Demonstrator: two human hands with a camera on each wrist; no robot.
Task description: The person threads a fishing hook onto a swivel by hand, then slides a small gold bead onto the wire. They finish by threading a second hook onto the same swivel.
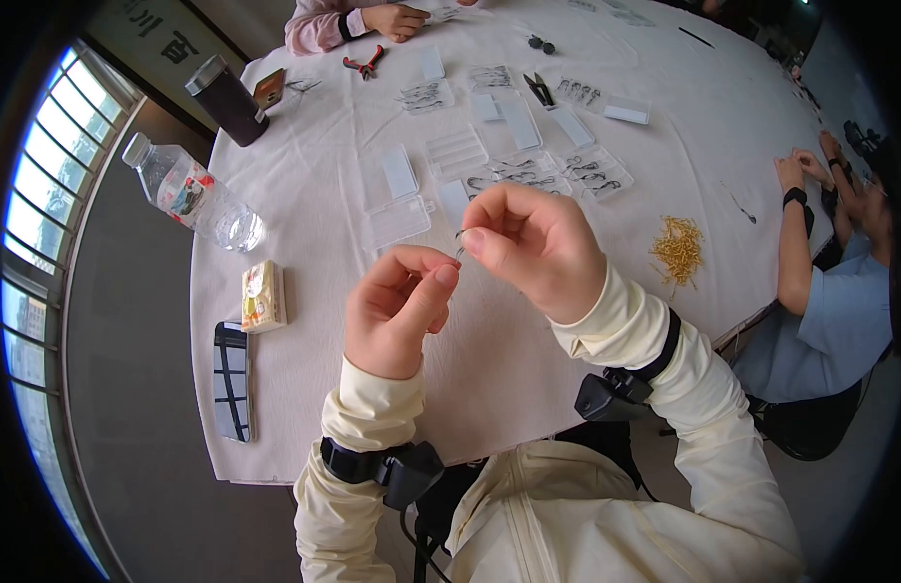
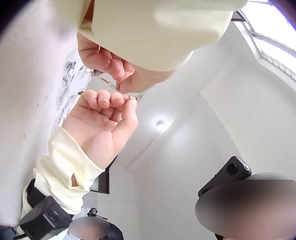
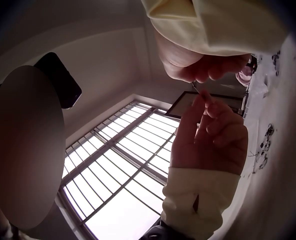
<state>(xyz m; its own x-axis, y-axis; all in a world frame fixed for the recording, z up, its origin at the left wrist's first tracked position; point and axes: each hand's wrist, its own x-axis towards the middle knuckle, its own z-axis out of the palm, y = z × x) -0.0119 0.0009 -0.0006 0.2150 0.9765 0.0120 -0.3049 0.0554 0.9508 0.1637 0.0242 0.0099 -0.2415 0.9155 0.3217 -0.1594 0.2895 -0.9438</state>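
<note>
Between the fingertips of both hands, over the near part of the table, is a small thin metal piece (image 1: 459, 249). My left hand (image 1: 397, 306) pinches it from the lower left with thumb and forefinger. From the upper right, my right hand (image 1: 540, 251) pinches its other end, fingertips almost meeting the left ones. In the left wrist view a gold and silver linked bit (image 2: 106, 81) shows beside the left fingers. A thin strand (image 3: 196, 87) spans the two hands in the right wrist view. The fingers hide most of the piece, and I cannot tell its exact kind.
Clear plastic boxes (image 1: 596, 173) with small dark metal pieces lie beyond the hands. Gold pieces (image 1: 678, 251) are heaped at right. A water bottle (image 1: 203, 199), tissue pack (image 1: 264, 296) and phone (image 1: 233, 379) are at left. Pliers (image 1: 365, 63) lie farther back. Other people sit around.
</note>
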